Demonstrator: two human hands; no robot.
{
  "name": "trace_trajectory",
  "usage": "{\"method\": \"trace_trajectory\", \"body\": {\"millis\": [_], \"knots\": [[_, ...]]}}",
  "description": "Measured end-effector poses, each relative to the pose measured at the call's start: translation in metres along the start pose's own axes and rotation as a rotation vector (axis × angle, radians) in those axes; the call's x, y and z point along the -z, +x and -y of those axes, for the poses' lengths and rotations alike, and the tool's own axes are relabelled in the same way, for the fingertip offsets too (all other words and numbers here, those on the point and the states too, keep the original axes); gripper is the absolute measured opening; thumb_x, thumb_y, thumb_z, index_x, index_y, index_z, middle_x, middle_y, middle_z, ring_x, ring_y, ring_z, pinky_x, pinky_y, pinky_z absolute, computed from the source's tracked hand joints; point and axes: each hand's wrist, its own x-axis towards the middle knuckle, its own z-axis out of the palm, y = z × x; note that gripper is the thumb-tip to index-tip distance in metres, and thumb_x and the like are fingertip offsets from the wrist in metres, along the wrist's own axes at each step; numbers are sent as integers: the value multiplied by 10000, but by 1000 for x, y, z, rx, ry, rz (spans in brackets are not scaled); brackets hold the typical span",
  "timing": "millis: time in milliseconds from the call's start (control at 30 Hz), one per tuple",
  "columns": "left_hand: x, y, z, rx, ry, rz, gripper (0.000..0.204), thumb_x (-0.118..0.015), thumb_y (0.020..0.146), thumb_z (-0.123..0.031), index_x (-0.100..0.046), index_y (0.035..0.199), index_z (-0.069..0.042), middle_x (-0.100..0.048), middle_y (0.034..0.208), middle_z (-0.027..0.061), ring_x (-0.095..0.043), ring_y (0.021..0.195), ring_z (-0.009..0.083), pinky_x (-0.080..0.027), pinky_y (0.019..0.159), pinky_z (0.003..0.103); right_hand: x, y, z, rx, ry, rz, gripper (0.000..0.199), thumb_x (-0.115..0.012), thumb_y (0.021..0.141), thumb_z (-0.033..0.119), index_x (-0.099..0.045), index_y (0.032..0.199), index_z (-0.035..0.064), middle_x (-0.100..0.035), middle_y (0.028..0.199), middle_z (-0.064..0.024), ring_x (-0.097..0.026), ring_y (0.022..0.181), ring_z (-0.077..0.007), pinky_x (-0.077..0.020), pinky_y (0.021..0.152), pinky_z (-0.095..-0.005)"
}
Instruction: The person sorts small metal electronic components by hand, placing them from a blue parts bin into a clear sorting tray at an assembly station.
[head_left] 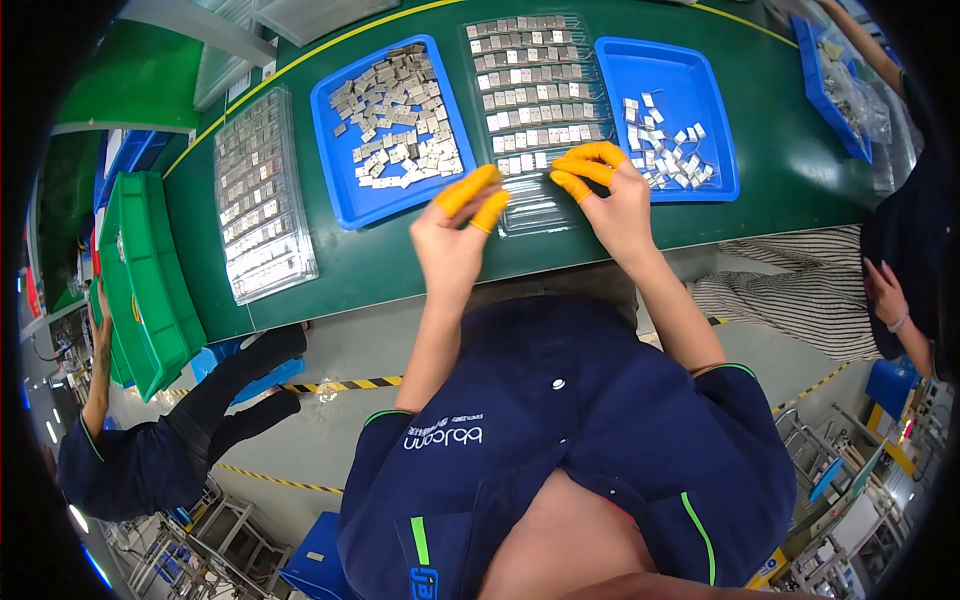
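Both my hands wear yellow finger cots and meet over the near end of a clear plastic tray [545, 218]. Rows of small white-and-grey rectangular pieces [540, 92] with thin wires fill the tray's far part, while its nearest slots show bare plastic. My left hand [452, 235] is at the tray's left edge, fingers curled with tips close together. From the right, my right hand [617, 205] pinches at the end of the nearest filled row. Whatever lies between either hand's fingertips is too small or hidden to make out.
A blue tray [345, 205] of loose metal-and-white pieces stands left; another blue tray [728, 165] with wired pieces stands right. Farther left lies a filled clear tray [300, 240]. Green bins [160, 290] sit at the table's left end. People are at both sides.
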Motion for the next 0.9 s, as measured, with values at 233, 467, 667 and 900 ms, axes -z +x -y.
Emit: {"method": "trace_trajectory", "body": {"millis": [233, 467, 667, 900], "knots": [[49, 24, 4, -202, 445, -448, 190, -696, 707, -10, -683, 896, -28, -648, 883, 89, -607, 775, 152, -482, 716, 247, -10, 2, -19, 391, -502, -219, 155, -697, 609, 63, -686, 761, 91, -604, 837, -10, -558, 801, -197, -436, 706, -311], [59, 50, -11, -324, 951, -223, 238, -725, 669, -114, -689, 895, -49, -628, 900, 135, -559, 858, 268, -447, 767, 333, -1, 5, -15, 393, -513, -152, 184, -685, 640, 48, -685, 818, 95, -611, 870, -21, -555, 849, -210, -423, 765, -328], [50, 71, -9, -276, 1215, -104, 247, -720, 649, -120, -686, 882, -43, -631, 853, 128, -545, 833, 269, -443, 747, 348, 50, 10, -19, 41, -678, -389, 250, -665, 719, 60, -645, 969, 70, -605, 1013, -86, -546, 898, -283, -433, 793, -354], [52, 74, -2, -357, 1113, -40, 199, -698, 674, -118, -679, 856, -40, -631, 850, 115, -548, 817, 271, -442, 739, 347, 74, 10, -43, -95, -673, -183, 507, -722, 680, 157, -548, 1141, 37, -530, 1150, -165, -478, 1033, -320, -390, 906, -372]]}}
